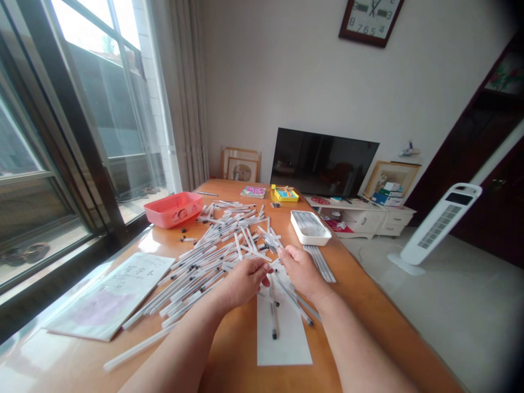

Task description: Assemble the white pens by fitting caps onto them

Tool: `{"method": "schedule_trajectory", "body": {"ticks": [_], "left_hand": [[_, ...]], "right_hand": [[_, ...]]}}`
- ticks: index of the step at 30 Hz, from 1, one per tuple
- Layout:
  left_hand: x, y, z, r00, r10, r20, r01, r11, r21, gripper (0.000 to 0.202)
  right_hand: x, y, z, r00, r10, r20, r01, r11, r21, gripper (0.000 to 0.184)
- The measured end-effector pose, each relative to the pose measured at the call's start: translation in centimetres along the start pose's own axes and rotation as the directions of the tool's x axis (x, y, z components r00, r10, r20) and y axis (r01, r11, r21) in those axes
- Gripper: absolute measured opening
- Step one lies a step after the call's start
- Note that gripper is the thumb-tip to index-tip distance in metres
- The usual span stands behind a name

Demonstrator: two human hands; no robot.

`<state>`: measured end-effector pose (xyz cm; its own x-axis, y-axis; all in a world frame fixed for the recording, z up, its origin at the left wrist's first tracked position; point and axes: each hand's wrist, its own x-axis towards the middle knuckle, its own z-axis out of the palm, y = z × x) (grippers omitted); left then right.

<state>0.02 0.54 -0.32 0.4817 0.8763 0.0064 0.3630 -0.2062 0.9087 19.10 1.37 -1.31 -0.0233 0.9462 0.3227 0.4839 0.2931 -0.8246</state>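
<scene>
My left hand (245, 281) is closed in a pinch above a white paper sheet (284, 344); what its fingertips hold, if anything, is too small to make out. Close beside it, my right hand (301, 268) is closed, its thumb pressed on slim clear pens (268, 239) that point away to the upper left. Below both hands, several pens with black ends (274, 322) lie on the sheet. A large loose heap of clear, white-looking pen barrels (196, 267) spreads across the table to the left, many with black tips.
A red plastic basket (174, 212) stands at the back left, a notebook (114, 295) at the front left. On the right is a white tray (310, 228) of pens, with more pens (321, 265) beside it. A yellow box (285, 194) sits at the wooden table's (360, 327) far end.
</scene>
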Motion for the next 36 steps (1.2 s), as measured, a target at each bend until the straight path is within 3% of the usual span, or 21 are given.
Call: {"method": "schedule_trajectory", "body": {"ticks": [4, 14, 21, 25, 29, 36], "left_hand": [[0.0, 0.2, 0.0, 0.999, 0.015, -0.031, -0.014, 0.999, 0.034, 0.038], [-0.1, 0.3, 0.1, 0.966, 0.182, -0.182, -0.112, 0.935, 0.336, 0.021], [0.1, -0.2, 0.3, 0.951, 0.228, -0.208, -0.140, 0.919, 0.369, 0.019], [0.4, -0.7, 0.0, 0.956, 0.201, -0.212, -0.138, 0.951, 0.276, 0.021], [0.7, -1.0, -0.7, 0.936, 0.157, -0.316, -0.155, 0.987, 0.033, 0.023], [0.7, -0.3, -2.1, 0.861, -0.096, -0.499, -0.138, 0.901, -0.412, 0.024]], "right_hand": [[0.2, 0.3, 0.1, 1.000, 0.015, 0.000, -0.015, 1.000, -0.005, 0.042], [0.5, 1.1, 0.6, 0.998, 0.062, -0.020, -0.061, 0.998, 0.026, 0.043], [0.6, 1.4, 0.9, 0.998, 0.058, -0.033, -0.056, 0.998, 0.036, 0.043], [0.4, 0.6, 0.6, 0.994, 0.108, -0.014, -0.105, 0.985, 0.139, 0.046], [0.5, 0.5, 0.0, 0.983, 0.173, -0.067, -0.156, 0.968, 0.197, 0.048], [1.1, 2.4, -0.2, 0.970, 0.204, -0.134, -0.182, 0.970, 0.158, 0.043]]}}
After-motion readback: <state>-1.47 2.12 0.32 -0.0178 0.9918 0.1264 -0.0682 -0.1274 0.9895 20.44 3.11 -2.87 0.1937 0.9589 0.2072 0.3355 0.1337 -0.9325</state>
